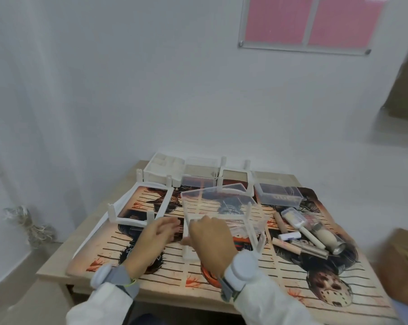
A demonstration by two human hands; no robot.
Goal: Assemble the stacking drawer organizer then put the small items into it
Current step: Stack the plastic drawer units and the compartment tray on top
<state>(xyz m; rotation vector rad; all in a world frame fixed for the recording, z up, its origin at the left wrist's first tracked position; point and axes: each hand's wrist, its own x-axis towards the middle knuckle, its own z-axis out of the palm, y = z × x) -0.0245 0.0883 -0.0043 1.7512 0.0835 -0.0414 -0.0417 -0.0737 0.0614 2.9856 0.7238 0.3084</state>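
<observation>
Early days, I'd say: right hand (210, 240) is clamped on a white frame (221, 235) with a clear drawer (221, 207) tilted half in, left hand (156, 233) loosely open beside it. Other frames, drawers and the small items (310, 233) lie loose on the mat (268, 273), nothing stacked.

I see a clear drawer (221, 207) tilted inside a white frame (256, 240) at the table's centre. Another white frame (142, 202) lies flat to the left. Small items (308, 233) are heaped on the right.
</observation>
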